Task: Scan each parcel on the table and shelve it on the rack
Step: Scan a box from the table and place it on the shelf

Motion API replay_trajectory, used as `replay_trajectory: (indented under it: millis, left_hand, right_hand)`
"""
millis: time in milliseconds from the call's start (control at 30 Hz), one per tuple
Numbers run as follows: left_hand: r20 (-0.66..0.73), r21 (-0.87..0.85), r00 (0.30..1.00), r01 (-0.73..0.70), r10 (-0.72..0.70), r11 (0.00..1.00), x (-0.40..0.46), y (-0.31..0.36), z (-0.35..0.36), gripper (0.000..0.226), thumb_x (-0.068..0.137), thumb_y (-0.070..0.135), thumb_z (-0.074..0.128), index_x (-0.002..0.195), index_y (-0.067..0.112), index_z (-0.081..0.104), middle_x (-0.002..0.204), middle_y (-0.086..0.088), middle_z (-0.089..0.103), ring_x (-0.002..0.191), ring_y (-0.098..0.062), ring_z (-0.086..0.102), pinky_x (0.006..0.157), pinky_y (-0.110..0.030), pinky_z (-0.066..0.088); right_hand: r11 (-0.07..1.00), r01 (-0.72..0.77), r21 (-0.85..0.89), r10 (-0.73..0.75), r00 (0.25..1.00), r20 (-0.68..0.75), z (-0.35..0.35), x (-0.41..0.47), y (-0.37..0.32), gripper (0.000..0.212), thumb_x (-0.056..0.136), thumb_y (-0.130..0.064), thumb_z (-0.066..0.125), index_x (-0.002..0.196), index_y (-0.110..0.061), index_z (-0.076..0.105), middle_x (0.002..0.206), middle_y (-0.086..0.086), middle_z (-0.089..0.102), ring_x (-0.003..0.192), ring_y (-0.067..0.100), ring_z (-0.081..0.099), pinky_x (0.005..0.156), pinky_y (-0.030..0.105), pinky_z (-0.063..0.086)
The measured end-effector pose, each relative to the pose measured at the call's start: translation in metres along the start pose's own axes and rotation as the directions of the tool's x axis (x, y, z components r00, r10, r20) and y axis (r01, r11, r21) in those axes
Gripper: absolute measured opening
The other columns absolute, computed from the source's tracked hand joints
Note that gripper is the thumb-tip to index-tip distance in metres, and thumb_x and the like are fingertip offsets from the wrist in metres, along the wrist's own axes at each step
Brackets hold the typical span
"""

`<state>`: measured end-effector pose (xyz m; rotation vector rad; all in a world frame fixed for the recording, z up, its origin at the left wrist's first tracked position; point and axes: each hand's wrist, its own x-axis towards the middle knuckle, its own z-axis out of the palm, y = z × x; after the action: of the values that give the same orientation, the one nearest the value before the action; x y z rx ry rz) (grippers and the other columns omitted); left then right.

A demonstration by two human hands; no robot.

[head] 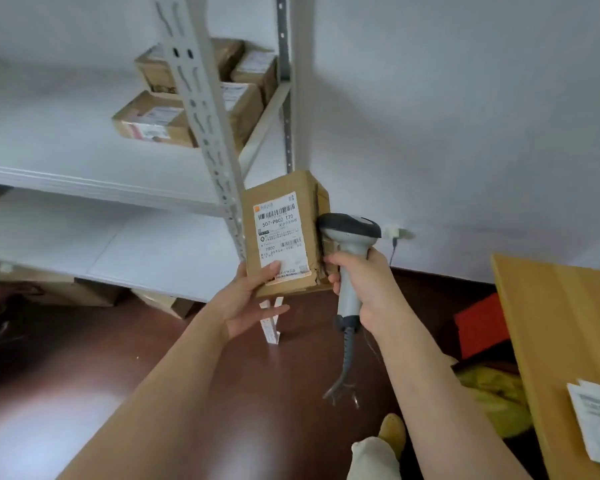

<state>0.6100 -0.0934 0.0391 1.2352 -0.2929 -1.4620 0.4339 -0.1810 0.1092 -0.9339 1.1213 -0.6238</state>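
Standing beside the rack [201, 98], the person holds a parcel [284, 233] up in the air just right of the rack's front post, label facing the camera. The rack's white shelves are the largest thing in view; cardboard boxes [153, 123] sit on an upper shelf, while the nearer shelves show bare white board. The left hand [246, 303] supports the parcel from below, thumb pressed on the label's lower corner, fingers spread underneath. The right hand [364, 285] is clenched round the handle of a grey scanner [349, 230], whose head sits against the parcel's right side rather than facing the printed label [281, 233].

To do this step well, it seems wise to draw the scanner back and aim its window squarely at the barcode, keeping the thumb off the print and the parcel steady. Shelving would then follow.

The floor [291, 375] is dark, glossy reddish-brown, the wall plain white. The wooden table [551, 323] edges in at right, carrying a pale packet [596, 417].
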Motion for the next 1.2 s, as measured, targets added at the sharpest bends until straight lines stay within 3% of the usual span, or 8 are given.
replay_trajectory:
  millis: [67, 167, 433, 600, 833, 1000, 1200]
  left_hand:
    - [-0.06, -0.063, 0.998, -0.04, 0.036, 0.997, -0.039, 0.015, -0.059, 0.075, 0.077, 0.027, 0.077, 0.143, 0.021, 0.04, 0.136, -0.009, 0.059, 0.123, -0.03, 0.058, 0.094, -0.057, 0.05]
    - [-0.153, -0.146, 0.985, -0.105, 0.082, 0.984, -0.087, 0.046, -0.133, 0.068, 0.081, 0.027, 0.074, 0.141, 0.018, 0.044, 0.131, -0.011, 0.063, 0.117, -0.029, 0.063, 0.087, -0.048, 0.056]
    - [-0.393, -0.093, 0.9, -0.244, 0.19, 0.965, -0.122, 0.13, -0.249, 0.08, 0.057, 0.056, 0.086, 0.127, 0.025, 0.061, 0.12, -0.006, 0.069, 0.116, -0.028, 0.062, 0.083, -0.04, 0.055]
    - [-0.511, -0.102, 0.833, -0.302, 0.211, 0.948, -0.089, 0.199, -0.303, 0.046, 0.078, 0.044, 0.076, 0.115, 0.018, 0.065, 0.087, -0.004, 0.076, 0.102, -0.028, 0.067, 0.077, -0.042, 0.059]
    - [-0.52, -0.021, 0.823, -0.279, 0.228, 0.96, -0.05, 0.311, -0.378, 0.034, 0.086, 0.041, 0.07, 0.112, 0.02, 0.06, 0.112, -0.012, 0.067, 0.104, -0.03, 0.066, 0.084, -0.042, 0.058]
    - [-0.522, -0.002, 0.825, -0.253, 0.215, 0.967, -0.013, 0.366, -0.42, 0.028, 0.089, 0.035, 0.067, 0.108, 0.016, 0.059, 0.107, -0.012, 0.066, 0.1, -0.031, 0.067, 0.086, -0.043, 0.057]
    - [-0.473, 0.096, 0.868, -0.12, 0.152, 0.988, 0.066, 0.422, -0.452, 0.024, 0.094, 0.042, 0.059, 0.101, 0.019, 0.06, 0.102, -0.01, 0.068, 0.098, -0.028, 0.065, 0.089, -0.044, 0.055]
  right_hand:
    - [0.999, -0.027, -0.037, 0.031, 0.996, 0.087, 0.06, -0.019, 0.016, 0.027, 0.087, -0.004, 0.067, 0.113, -0.003, 0.059, 0.085, 0.01, 0.065, 0.048, 0.006, 0.057, 0.048, 0.022, 0.048]
    - [0.994, -0.006, -0.112, 0.028, 0.98, 0.195, 0.141, -0.041, 0.025, 0.026, 0.086, -0.008, 0.069, 0.111, -0.008, 0.061, 0.084, 0.008, 0.065, 0.047, 0.004, 0.059, 0.048, 0.02, 0.049]
    - [0.977, 0.114, -0.179, -0.057, 0.952, 0.3, 0.298, -0.041, 0.018, 0.025, 0.086, -0.013, 0.07, 0.107, -0.017, 0.059, 0.076, 0.005, 0.064, 0.044, 0.001, 0.058, 0.046, 0.016, 0.048]
    - [0.984, 0.106, -0.145, -0.062, 0.958, 0.28, 0.384, 0.009, 0.004, 0.014, 0.086, -0.011, 0.068, 0.093, -0.018, 0.058, 0.073, 0.005, 0.061, 0.04, 0.0, 0.055, 0.043, 0.016, 0.046]
    - [0.987, 0.081, -0.137, -0.041, 0.961, 0.272, 0.506, 0.083, -0.032, 0.018, 0.085, -0.012, 0.067, 0.103, -0.013, 0.061, 0.076, 0.004, 0.064, 0.057, 0.009, 0.059, 0.057, 0.024, 0.052]
    - [0.988, 0.118, -0.101, -0.089, 0.963, 0.253, 0.554, 0.117, -0.056, 0.016, 0.086, -0.009, 0.067, 0.09, -0.02, 0.057, 0.073, 0.001, 0.062, 0.054, 0.009, 0.057, 0.045, 0.018, 0.047]
    - [0.987, 0.141, -0.079, -0.136, 0.988, 0.067, 0.596, 0.168, -0.075, 0.014, 0.086, -0.008, 0.066, 0.093, -0.015, 0.056, 0.079, 0.005, 0.062, 0.048, 0.007, 0.058, 0.043, 0.019, 0.044]
